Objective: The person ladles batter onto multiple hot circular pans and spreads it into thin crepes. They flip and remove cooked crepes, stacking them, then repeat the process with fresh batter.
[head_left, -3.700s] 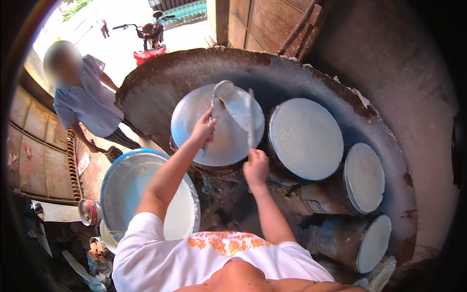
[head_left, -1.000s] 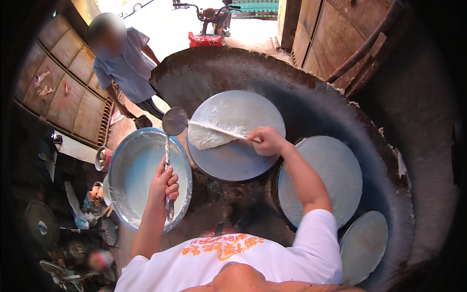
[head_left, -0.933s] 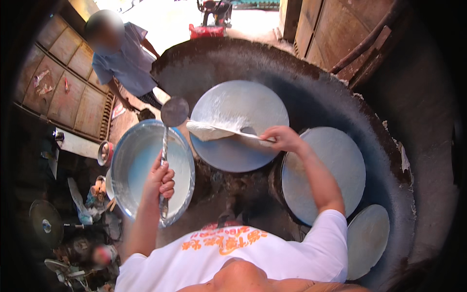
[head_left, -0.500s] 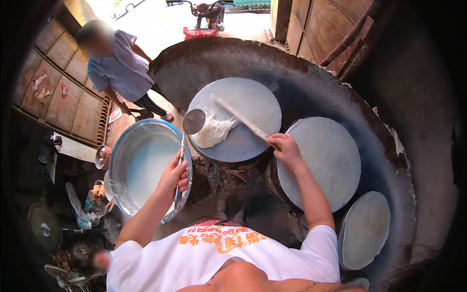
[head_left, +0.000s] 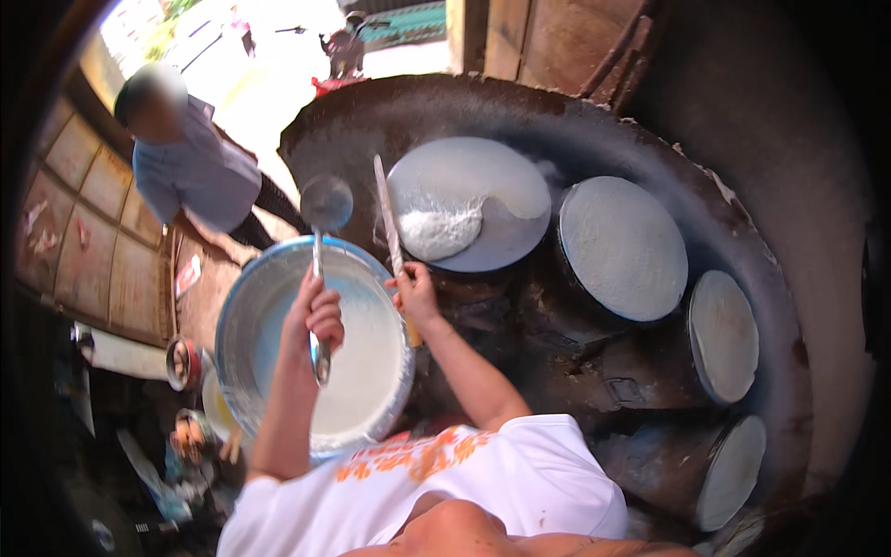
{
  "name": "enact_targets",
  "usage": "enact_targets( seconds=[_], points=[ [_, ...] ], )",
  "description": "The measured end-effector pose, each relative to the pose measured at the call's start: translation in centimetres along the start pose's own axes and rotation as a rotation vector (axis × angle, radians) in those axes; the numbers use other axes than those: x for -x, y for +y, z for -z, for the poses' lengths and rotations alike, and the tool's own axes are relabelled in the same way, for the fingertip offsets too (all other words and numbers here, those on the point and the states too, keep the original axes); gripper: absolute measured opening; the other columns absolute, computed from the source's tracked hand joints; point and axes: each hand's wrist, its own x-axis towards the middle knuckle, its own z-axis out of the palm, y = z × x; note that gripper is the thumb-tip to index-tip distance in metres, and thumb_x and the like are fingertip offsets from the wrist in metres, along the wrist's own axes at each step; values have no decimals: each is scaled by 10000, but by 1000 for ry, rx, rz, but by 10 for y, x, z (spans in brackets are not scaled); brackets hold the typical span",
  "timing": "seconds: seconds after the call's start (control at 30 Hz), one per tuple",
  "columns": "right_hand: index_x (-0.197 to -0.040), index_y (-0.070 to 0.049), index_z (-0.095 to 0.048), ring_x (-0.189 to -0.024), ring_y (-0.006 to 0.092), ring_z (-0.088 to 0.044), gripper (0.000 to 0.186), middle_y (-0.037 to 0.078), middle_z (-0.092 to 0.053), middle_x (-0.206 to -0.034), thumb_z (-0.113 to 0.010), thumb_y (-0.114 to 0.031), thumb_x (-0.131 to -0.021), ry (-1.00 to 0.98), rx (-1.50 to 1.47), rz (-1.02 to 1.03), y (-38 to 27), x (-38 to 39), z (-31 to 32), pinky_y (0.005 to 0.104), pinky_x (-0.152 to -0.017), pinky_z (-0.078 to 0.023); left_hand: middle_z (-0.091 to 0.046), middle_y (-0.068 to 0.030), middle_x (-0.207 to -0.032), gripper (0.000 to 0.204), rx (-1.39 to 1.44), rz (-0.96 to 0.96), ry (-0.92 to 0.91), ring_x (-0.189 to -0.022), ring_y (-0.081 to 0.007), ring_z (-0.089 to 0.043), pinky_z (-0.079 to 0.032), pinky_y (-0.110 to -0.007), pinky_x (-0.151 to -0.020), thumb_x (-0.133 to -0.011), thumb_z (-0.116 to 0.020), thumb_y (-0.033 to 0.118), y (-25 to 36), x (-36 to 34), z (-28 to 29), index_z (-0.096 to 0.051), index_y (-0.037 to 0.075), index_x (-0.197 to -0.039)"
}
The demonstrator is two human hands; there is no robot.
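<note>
Head view: left hand [head_left: 314,316], fingers wrapping ladle [head_left: 327,202]; right hand [head_left: 417,291], fingers pinching stick [head_left: 387,215]; nudged, batter [head_left: 441,234] could slide off griddle [head_left: 512,234].

Left grip [head_left: 313,317] is clasping, fingers [head_left: 327,317] curled, left forearm [head_left: 282,418] pointing forward; right grip [head_left: 416,293] is clasping, right forearm [head_left: 475,373] slanting forward-left.

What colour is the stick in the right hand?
The stick is mostly off-white, yellowish at its near end; the head view shows it best.
</note>
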Motion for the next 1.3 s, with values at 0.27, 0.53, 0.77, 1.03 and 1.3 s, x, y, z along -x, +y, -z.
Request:
enact_targets(
  seconds=[0.27, 0.53, 0.77, 1.03, 1.3],
  points=[
    [-1176, -213, -403, -423, 50, -334, 243, -3, -433, -693, -498, -220, -953, 409, -195, -67, 13, 95, -25, 201, -352, -286, -306, 35, -618, 396, -31, 43, 0, -410, -28, -323, -293, -165, -332, -1002, -388, 204, 29, 59, 18, -361, 368, -1361],
    [-1159, -162, -460, -427, 65, -347, 196, -4, -443, -696, -456, -213, -969, 539, -297, 111, -49, 47, 28, 230, -351, -297, -286, 38, -603, 392, -94, 138, -25, -392, -29, -293, -277, -175, -323, -999, -393, 201, 20, 52, 19, -372, 388, -1342],
    [-1321, -239, -458, -426, 53, -350, 361, 5, -469, -705, -482, -209, -962, 398, -82, -231, -25, 154, 87, 200, -359, -320, -294, 40, -597, 383, -203, 114, 34, -394, -29, -301, -286, -168, -325, -994, -404, 184, 1, 47, 18, -386, 357, -1335],
    [-1298, -196, -498, -432, 52, -372, 339, 3, -482, -688, -471, -248, -964, 386, 207, -111, -101, 59, 173, 206, -355, -331, -318, 30, -632, 421, -214, 235, 8, -406, -39, -290, -287, -179, -341, -985, -430, 182, -85, -14, -31, -372, 368, -1358],
    [-1312, -138, -493, -424, 16, -355, 368, -20, -486, -625, -479, -219, -954, 229, 116, -232, -106, 136, 235, 165, -362, -310, -309, 28, -653, 458, -407, 249, -63, -400, -38, -280, -282, -178, -335, -998, -397, 207, -116, -58, -71, -286, 393, -1402]
  ],
)
